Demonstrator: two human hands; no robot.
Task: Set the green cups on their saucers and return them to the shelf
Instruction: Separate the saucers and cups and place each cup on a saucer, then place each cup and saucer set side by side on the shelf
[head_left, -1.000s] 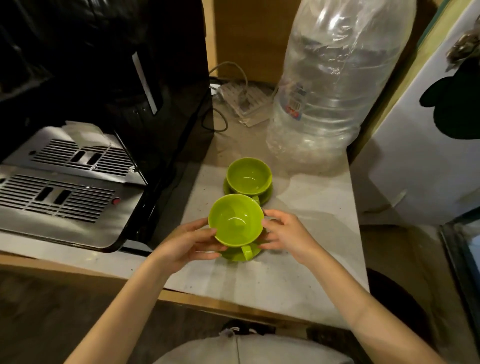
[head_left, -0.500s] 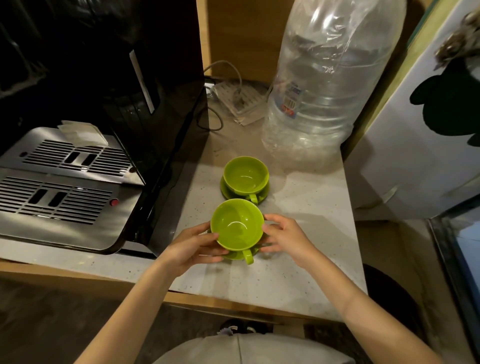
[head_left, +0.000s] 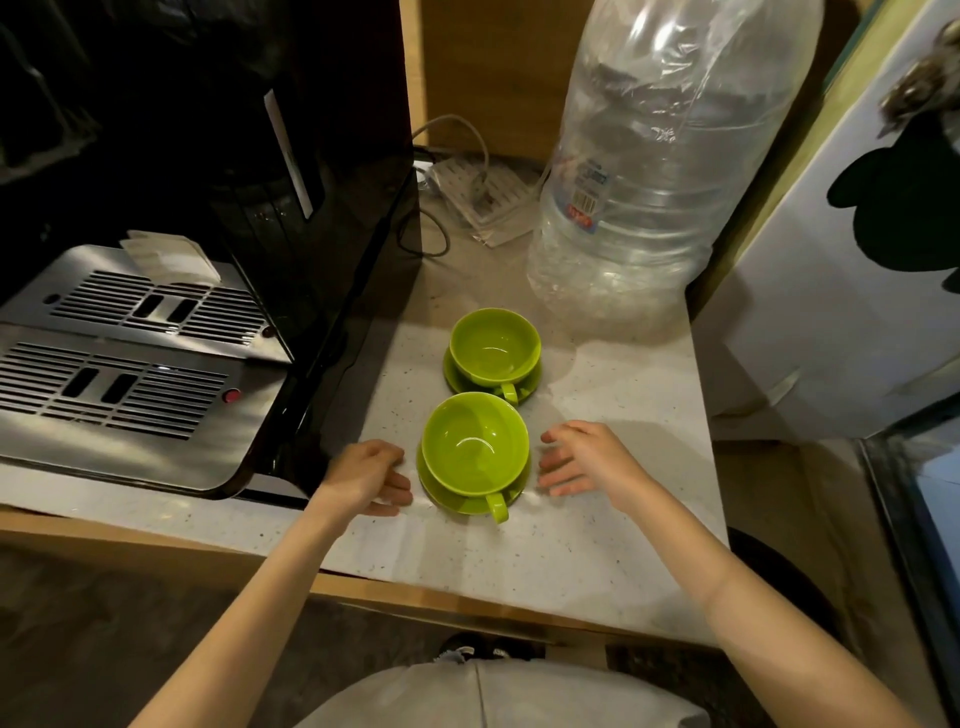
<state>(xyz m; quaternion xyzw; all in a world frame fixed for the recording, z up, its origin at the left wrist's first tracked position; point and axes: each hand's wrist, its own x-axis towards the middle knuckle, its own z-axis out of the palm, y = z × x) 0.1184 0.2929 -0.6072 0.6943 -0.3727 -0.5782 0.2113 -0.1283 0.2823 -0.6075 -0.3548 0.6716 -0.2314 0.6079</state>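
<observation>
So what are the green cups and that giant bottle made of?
The near green cup and far green cup look like glazed ceramic: smooth, glossy, with bright highlights inside, though hard plastic is possible. The giant bottle looks like thin clear plastic: see-through, crinkled and dented.

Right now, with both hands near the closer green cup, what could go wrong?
The near green ceramic cup sits loose on its green saucer; lifting by the saucer could slide it off. Its handle points toward the counter's front edge, so either open hand, left or right, might snag it.
</observation>
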